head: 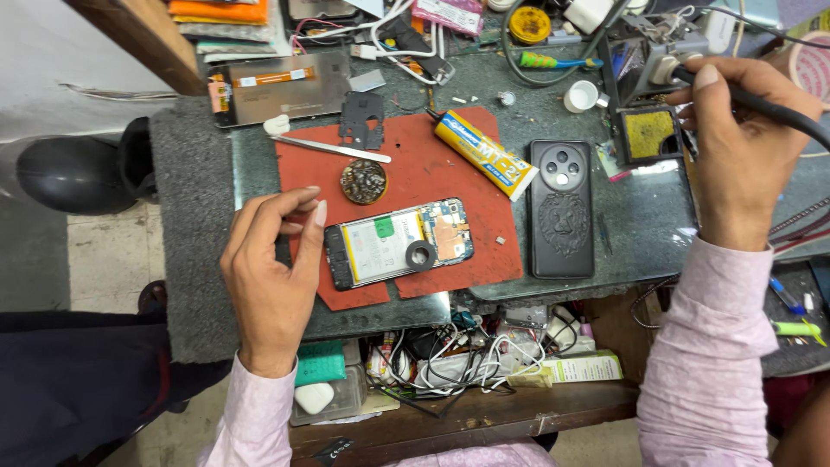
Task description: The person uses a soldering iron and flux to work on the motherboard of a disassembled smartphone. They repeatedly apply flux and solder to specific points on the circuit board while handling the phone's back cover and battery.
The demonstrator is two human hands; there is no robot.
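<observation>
We're steadying the opened, back-off smartphone with exposed battery (393, 245), light but fragile, by its edge with loosely curled left hand (270, 275); right hand (742, 151) is gripping the black soldering-iron handle (761, 104).

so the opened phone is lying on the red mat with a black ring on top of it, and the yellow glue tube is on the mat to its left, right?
Not quite. The yellow glue tube lies up and to the right of the opened phone, not to its left, with its far end over the edge of the red mat. The rest holds: the phone is on the mat with the black ring on it. The head view shows this.
</observation>
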